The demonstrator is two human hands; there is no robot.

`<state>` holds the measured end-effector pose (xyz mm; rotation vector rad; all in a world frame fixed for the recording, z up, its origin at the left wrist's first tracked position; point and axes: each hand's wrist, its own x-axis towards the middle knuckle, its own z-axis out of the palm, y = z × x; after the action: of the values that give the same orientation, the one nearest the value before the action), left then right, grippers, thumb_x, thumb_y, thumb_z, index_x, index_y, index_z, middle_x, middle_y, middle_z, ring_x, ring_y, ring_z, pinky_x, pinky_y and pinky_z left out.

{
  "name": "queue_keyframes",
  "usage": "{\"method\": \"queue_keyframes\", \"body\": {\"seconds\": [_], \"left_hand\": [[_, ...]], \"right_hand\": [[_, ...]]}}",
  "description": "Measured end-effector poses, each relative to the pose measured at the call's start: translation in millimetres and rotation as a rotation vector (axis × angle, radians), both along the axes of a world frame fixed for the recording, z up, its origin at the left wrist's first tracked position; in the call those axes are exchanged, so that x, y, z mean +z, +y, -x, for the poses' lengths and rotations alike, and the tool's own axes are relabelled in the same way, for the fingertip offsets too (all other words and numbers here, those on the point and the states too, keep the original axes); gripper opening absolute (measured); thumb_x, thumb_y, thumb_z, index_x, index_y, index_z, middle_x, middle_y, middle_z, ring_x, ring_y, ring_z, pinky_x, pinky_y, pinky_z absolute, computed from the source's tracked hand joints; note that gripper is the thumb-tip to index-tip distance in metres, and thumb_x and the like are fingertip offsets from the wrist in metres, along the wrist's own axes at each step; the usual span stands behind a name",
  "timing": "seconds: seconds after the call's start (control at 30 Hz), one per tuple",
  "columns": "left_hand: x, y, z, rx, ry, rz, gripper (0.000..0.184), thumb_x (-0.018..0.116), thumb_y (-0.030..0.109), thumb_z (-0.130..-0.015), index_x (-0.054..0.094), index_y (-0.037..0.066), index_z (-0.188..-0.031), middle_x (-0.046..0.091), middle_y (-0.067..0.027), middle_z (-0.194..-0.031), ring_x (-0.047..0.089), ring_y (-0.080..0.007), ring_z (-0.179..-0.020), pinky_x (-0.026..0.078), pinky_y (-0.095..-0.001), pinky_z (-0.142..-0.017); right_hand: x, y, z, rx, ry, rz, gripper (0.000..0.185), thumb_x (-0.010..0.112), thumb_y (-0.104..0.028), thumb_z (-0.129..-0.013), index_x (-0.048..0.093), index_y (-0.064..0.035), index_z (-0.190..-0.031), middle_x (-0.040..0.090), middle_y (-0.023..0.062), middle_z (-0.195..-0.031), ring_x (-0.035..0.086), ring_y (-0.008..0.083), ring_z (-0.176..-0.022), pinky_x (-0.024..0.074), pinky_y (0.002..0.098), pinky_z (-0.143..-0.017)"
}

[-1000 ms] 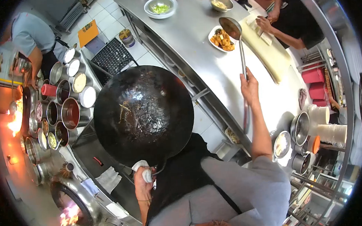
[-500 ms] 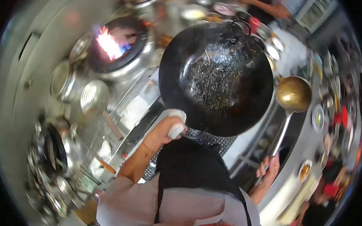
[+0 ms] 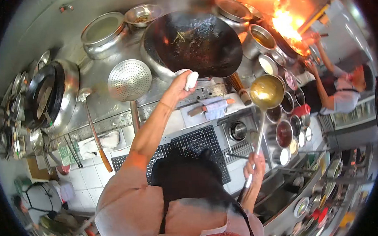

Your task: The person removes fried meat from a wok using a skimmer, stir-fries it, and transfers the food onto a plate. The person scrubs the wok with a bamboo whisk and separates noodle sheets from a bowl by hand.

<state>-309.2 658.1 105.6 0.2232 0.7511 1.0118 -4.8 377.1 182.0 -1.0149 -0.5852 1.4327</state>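
Note:
My left hand [image 3: 180, 86] is closed round the handle of a large black wok [image 3: 211, 53], with a folded white cloth [image 3: 191, 80] in the grip. Tilted toward me, the wok rests on or just over the burner ring; I cannot tell which. A few pale strands and dark residue cling to its inside. In my right hand [image 3: 254, 169] is the shaft of a long-handled ladle [image 3: 267, 91], whose round bowl holds a golden liquid. A perforated strainer [image 3: 129, 80] lies left of my left hand.
At the upper right, tall flames [image 3: 287, 23] rise from another wok beside a co-worker [image 3: 339, 88]. Several sauce containers [image 3: 284, 133] line the counter on the right. A cloth-wrapped knife-like tool [image 3: 214, 108] lies on the front ledge. A second wok [image 3: 40, 97] stands at left.
The wok has gone from in front of me to the burner, where a flame showed before. My view has turned; the co-worker's flames now show. The ladle stays in my right hand.

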Motion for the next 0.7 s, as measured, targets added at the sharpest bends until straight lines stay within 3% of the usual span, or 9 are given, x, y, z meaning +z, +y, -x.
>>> {"method": "queue_keyframes", "body": {"seconds": [0.23, 0.33, 0.37, 0.47, 0.5, 0.53, 0.57, 0.63, 0.7], "left_hand": [[-35, 72, -16, 0.14, -0.231, -0.012, 0.024, 0.049, 0.033, -0.094, 0.055, 0.009, -0.097, 0.058, -0.0123, -0.079, 0.056, -0.0213, -0.062, 0.039, -0.0278, -0.041], [-22, 66, -30, 0.253, -0.044, 0.028, 0.025, 0.047, 0.033, -0.095, 0.055, 0.009, -0.098, 0.059, -0.0135, -0.08, 0.057, -0.021, -0.062, 0.041, -0.028, -0.043], [-30, 65, -26, 0.192, -0.064, -0.067, 0.026, 0.049, 0.035, -0.095, 0.055, 0.01, -0.098, 0.061, -0.0114, -0.08, 0.058, -0.019, -0.061, 0.043, -0.0277, -0.044], [-10, 28, -22, 0.293, 0.222, -0.039, 0.021, 0.057, 0.033, -0.091, 0.059, 0.013, -0.095, 0.063, -0.0043, -0.075, 0.059, -0.013, -0.064, 0.044, -0.028, -0.046], [0, 2, -14, 0.287, 0.269, -0.133, 0.024, 0.065, 0.034, -0.085, 0.061, 0.014, -0.099, 0.065, -0.0016, -0.078, 0.06, -0.0101, -0.068, 0.046, -0.0281, -0.049], [13, -24, -12, 0.317, 0.421, -0.034, 0.027, 0.07, 0.027, -0.083, 0.061, 0.01, -0.102, 0.065, -0.0019, -0.084, 0.062, -0.0107, -0.073, 0.05, -0.0277, -0.056], [0, -46, -12, 0.471, 0.512, -0.168, 0.035, 0.069, 0.022, -0.083, 0.058, 0.005, -0.111, 0.065, -0.0043, -0.091, 0.063, -0.0133, -0.072, 0.052, -0.026, -0.062], [-12, -95, -11, 0.564, 0.842, -0.101, 0.048, 0.078, 0.024, -0.074, 0.057, 0.004, -0.112, 0.063, -0.0042, -0.099, 0.062, -0.0156, -0.082, 0.052, -0.0279, -0.071], [-33, -130, -9, 0.502, 0.953, -0.078, 0.058, 0.079, 0.03, -0.071, 0.055, 0.004, -0.116, 0.063, -0.0091, -0.101, 0.063, -0.0236, -0.087, 0.052, -0.0342, -0.076]], "right_hand": [[-12, 175, 15, 0.303, 0.15, 0.052, 0.038, 0.053, -0.021, -0.094, 0.046, -0.0055, -0.128, 0.043, -0.001, -0.074, 0.033, 0.0037, -0.039, 0.0293, 0.0203, -0.029], [-40, 254, 15, 0.499, 0.247, 0.05, 0.033, 0.052, -0.023, -0.095, 0.049, -0.0067, -0.123, 0.044, -0.0018, -0.074, 0.034, 0.0037, -0.043, 0.0325, 0.0203, -0.032], [-47, 275, 15, 0.539, 0.274, 0.077, 0.033, 0.053, -0.024, -0.095, 0.049, -0.008, -0.124, 0.044, -0.0017, -0.074, 0.036, 0.004, -0.044, 0.0334, 0.0209, -0.032], [-49, 296, 12, 0.642, 0.386, 0.236, 0.034, 0.052, -0.029, -0.095, 0.049, -0.0114, -0.125, 0.045, -0.0012, -0.076, 0.039, 0.0054, -0.046, 0.0349, 0.0219, -0.034], [-42, 298, 9, 0.667, 0.426, 0.288, 0.035, 0.052, -0.03, -0.096, 0.049, -0.0124, -0.125, 0.046, -0.001, -0.076, 0.04, 0.0059, -0.047, 0.0352, 0.0221, -0.034], [-32, 289, 2, 0.697, 0.326, 0.318, 0.035, 0.051, -0.032, -0.096, 0.049, -0.013, -0.125, 0.046, -0.0006, -0.077, 0.041, 0.0067, -0.048, 0.035, 0.0219, -0.035], [-20, 277, -5, 0.724, 0.223, 0.34, 0.035, 0.05, -0.034, -0.096, 0.049, -0.0137, -0.125, 0.046, -0.0001, -0.077, 0.042, 0.0076, -0.048, 0.0347, 0.0217, -0.035], [-2, 266, -10, 0.736, 0.171, 0.421, 0.031, 0.047, -0.032, -0.098, 0.048, -0.0131, -0.122, 0.044, 0.0002, -0.073, 0.04, 0.0078, -0.046, 0.0346, 0.0219, -0.034], [-12, 268, -17, 0.719, -0.01, 0.323, 0.03, 0.045, -0.029, -0.099, 0.045, -0.0137, -0.125, 0.041, -0.0003, -0.072, 0.038, 0.0074, -0.045, 0.0346, 0.0224, -0.033]]}}
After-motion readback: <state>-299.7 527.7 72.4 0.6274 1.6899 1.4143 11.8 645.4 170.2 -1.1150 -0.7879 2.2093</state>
